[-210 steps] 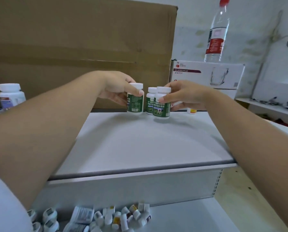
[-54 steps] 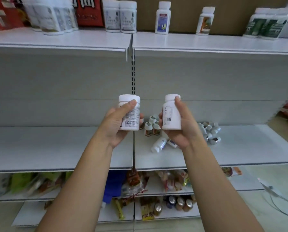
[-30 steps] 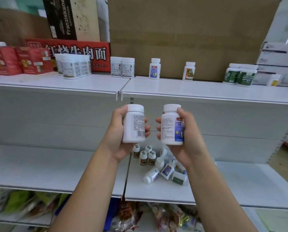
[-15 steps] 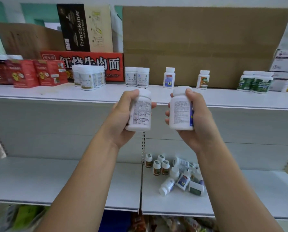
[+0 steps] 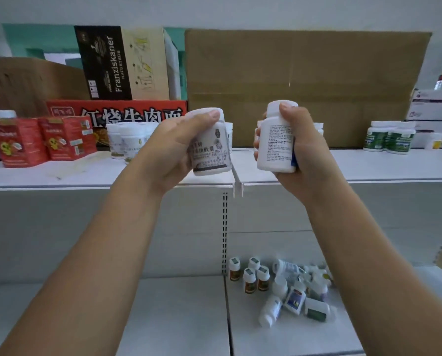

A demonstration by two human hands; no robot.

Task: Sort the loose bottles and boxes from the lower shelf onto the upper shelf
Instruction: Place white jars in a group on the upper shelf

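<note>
Left hand (image 5: 172, 152) grips the grey-label bottle (image 5: 211, 147), tilted, thumb across its cap. Right hand (image 5: 303, 158) grips the white bottle (image 5: 275, 142), upright. Both bottles are level with the upper shelf (image 5: 60, 174) edge. Loose bottles (image 5: 279, 289) lie on the lower shelf (image 5: 176, 317).

Left hand (image 5: 169, 150), right hand (image 5: 308, 156): curled grips

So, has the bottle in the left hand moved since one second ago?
Yes, upward. The bottle in the left hand was below the front edge of the upper shelf a second ago; now it is above that edge.
</note>
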